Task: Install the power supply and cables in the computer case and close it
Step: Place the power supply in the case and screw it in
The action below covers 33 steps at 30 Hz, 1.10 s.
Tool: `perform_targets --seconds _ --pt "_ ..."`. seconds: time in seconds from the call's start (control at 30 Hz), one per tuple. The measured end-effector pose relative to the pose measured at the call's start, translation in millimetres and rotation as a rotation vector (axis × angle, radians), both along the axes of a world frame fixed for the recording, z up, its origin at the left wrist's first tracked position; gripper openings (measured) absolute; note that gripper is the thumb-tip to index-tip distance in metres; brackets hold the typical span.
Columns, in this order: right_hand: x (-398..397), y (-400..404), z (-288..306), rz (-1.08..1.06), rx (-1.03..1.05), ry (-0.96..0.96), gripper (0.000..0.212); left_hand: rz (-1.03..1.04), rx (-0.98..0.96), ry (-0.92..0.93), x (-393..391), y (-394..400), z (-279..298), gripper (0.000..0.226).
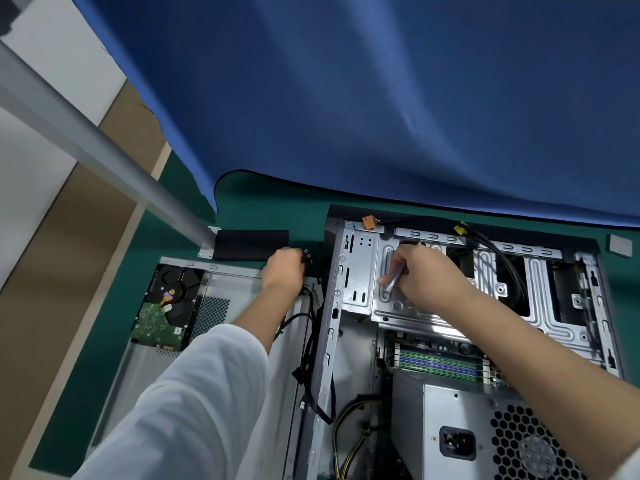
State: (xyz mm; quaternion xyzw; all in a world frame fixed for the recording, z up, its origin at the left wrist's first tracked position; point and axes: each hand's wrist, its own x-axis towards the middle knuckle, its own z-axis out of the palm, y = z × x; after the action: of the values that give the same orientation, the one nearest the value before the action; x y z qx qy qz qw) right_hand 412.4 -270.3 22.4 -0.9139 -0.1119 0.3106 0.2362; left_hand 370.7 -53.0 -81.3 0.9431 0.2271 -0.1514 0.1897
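The open computer case lies on a green mat. The grey power supply sits inside at the near right, with its socket and fan grille facing me. My right hand grips a thin tool with a translucent handle over the silver drive cage. My left hand reaches past the case's left wall and curls round a small black part with screws on it. Black cables hang along that wall. Yellow and black wires run beside the power supply.
The case's side panel lies flat at the left with a bare hard drive on it. A black bracket and a metal pole stand behind it. Blue cloth covers the back. A small grey pad lies far right.
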Motion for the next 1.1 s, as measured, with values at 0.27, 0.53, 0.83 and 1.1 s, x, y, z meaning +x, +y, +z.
perform_targets --seconds 0.27,0.53,0.83,1.1 --pt "-1.5 -0.2 -0.1 0.001 0.0 -0.016 0.037 -0.051 0.034 0.008 4.8 -1.9 -1.4 0.013" --pt "-0.5 -0.5 0.4 0.026 -0.02 -0.021 0.04 -0.033 0.028 -0.025 3.4 -5.2 -2.5 0.015" --pt "-1.8 -1.0 -0.8 0.015 -0.015 -0.03 0.038 -0.009 0.025 -0.082 2.0 -7.0 -1.5 0.016" --pt "-1.9 -0.9 -2.8 0.01 -0.014 -0.043 0.038 0.061 -0.004 -0.093 11.7 -13.2 -8.3 0.031"
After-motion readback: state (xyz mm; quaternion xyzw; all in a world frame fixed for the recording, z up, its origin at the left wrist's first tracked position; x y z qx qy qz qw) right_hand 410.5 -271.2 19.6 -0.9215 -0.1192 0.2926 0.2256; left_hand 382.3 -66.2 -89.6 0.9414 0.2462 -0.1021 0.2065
